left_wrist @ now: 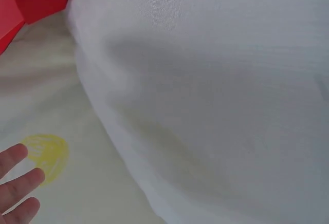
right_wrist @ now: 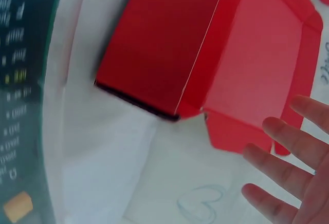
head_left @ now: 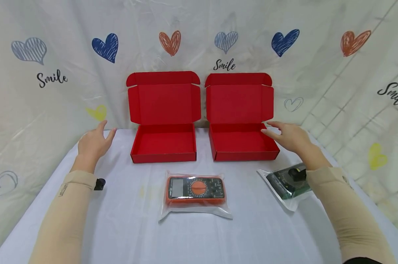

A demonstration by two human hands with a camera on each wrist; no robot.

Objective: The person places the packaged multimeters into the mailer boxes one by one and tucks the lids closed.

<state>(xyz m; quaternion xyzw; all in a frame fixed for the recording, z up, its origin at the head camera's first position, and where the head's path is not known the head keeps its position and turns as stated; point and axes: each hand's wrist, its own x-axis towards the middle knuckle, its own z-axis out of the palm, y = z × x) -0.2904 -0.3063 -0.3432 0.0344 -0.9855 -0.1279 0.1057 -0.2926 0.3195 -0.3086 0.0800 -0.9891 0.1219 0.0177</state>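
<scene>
My left hand point(head_left: 95, 143) is held over the table's left side, fingers spread, holding nothing; its fingertips point(left_wrist: 32, 182) show at the corner of the left wrist view. Nearest to it is the left red box point(head_left: 163, 158), lid raised. The right hand point(head_left: 290, 136) is beside the right red box point(head_left: 245, 156), also with its lid up; its fingers point(right_wrist: 288, 136) look straight and spread. Whether they touch the box, I cannot tell. An orange multimeter point(head_left: 196, 189) in a clear bag lies in front of the boxes. Partly behind the right forearm is a bagged green multimeter point(head_left: 286, 182).
A white cloth point(head_left: 129, 227) covers the table. Behind the boxes hangs a pale curtain point(head_left: 192, 18) printed with hearts and the word Smile. A small black object point(head_left: 99, 184) shows at the left cuff.
</scene>
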